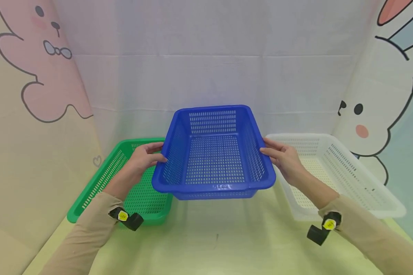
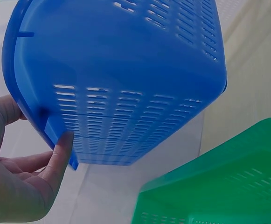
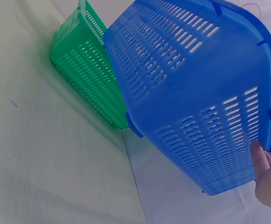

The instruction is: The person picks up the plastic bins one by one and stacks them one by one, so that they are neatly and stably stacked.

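Held aloft above a pale tabletop: a blue basket, gripped at its two side rims, left hand on one rim and right hand on the other. Fingers of both hands curled over the rim edges, thumbs on top, grasping the basket and nothing else; seen from the left wrist, fingertips pressed under the rim's lip, basket underside clear of the surface. Empty inside, tilted slightly with the near rim lowest. Just beyond the left fingers and below them, a green basket flat on the table; just beyond the right fingers, a white basket, likewise flat. Farther back, a white cloth backdrop and cartoon rabbit panels at either side.

Judged to be mid-carry, basket lifted and between its two neighbours. Next move, by the look of it: a level, two-handed lowering, kept clear of both neighbouring rims, grip eased only once the base sits flat.
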Demonstrator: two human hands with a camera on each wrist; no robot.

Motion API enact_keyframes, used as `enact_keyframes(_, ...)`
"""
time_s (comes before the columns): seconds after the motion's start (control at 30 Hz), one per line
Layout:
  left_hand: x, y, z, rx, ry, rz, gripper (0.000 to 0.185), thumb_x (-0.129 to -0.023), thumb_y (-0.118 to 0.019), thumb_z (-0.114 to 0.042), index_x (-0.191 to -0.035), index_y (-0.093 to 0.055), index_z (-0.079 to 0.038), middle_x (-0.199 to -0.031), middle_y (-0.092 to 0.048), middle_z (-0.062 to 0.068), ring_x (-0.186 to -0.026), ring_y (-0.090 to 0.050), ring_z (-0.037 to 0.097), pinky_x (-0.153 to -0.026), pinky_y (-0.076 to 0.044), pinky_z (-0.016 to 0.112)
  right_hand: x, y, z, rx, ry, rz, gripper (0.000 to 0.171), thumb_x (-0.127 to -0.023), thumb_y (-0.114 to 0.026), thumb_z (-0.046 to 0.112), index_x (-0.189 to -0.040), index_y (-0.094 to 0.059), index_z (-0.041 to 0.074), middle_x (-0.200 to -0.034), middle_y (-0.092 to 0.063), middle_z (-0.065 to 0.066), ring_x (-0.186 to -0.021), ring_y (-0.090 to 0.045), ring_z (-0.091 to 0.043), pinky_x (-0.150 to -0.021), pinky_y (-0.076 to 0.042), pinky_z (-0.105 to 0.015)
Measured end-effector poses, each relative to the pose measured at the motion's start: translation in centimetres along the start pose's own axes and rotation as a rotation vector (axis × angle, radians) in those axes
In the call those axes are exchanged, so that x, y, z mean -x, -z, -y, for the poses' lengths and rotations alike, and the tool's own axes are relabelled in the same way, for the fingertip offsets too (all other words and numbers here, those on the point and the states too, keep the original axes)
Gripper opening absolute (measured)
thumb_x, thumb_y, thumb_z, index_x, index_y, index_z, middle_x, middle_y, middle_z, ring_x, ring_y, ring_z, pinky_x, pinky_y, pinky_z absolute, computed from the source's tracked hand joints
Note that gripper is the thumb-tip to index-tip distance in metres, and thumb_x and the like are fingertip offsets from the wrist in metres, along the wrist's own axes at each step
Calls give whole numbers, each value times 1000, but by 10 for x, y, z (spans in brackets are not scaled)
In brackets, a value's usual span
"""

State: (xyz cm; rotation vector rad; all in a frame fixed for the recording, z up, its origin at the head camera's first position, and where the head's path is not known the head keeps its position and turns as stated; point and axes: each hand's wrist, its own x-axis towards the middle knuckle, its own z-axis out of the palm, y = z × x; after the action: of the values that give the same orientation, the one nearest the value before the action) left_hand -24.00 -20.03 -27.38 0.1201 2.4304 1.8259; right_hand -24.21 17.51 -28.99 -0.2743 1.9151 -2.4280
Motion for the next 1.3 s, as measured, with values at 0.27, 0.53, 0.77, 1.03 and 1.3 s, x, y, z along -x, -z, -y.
enact_keyframes(0.27, 2, -4, -2, -17, -19, -19, 67, -76, -55, -1, -138, -31, 3, -139, -35, 23, -125, -36, 34, -105, -29, 46, -3, 5, -3, 38, 14, 30, 58, -85, -59, 1, -135, -31, -11, -96, -65, 9, -89, -62, -4, -81, -49, -18)
enact_keyframes(0.53, 4, 16, 1, -50, -29, -62, 66, -77, -54, -1, -139, -30, 3, -139, -35, 23, -114, -45, 20, -104, -30, 44, -9, -14, -11, 63, 31, 26, 53, -86, -58, 3, -134, -36, -7, -111, -63, 1, -92, -61, -4, -84, -48, -20)
enact_keyframes(0.77, 11, 31, 1, -80, -32, -87, 66, -79, -54, -2, -140, -28, 3, -140, -34, 24, -122, -37, 29, -106, -26, 47, -13, -36, -16, 22, 69, 26, 51, -87, -53, -1, -134, -37, -5, -132, -45, -19, -97, -59, -4, -85, -48, -22)
enact_keyframes(1.03, 17, 54, 9, -133, -22, -109, 64, -82, -54, -4, -140, -27, 3, -139, -33, 26, -111, -45, 16, -105, -27, 50, -16, -59, -27, -18, 94, 37, 50, -85, -55, -3, -133, -40, -5, -132, -45, -22, -104, -58, -10, -85, -49, -24)
enact_keyframes(1.3, 24, 68, 15, -168, -14, -104, 64, -85, -54, -7, -141, -24, 2, -140, -32, 25, -119, -39, 29, -103, -26, 54, -12, -76, -38, -39, 146, 51, 50, -84, -56, -5, -132, -40, -7, -130, -46, -22, -115, -52, -22, -85, -48, -26)
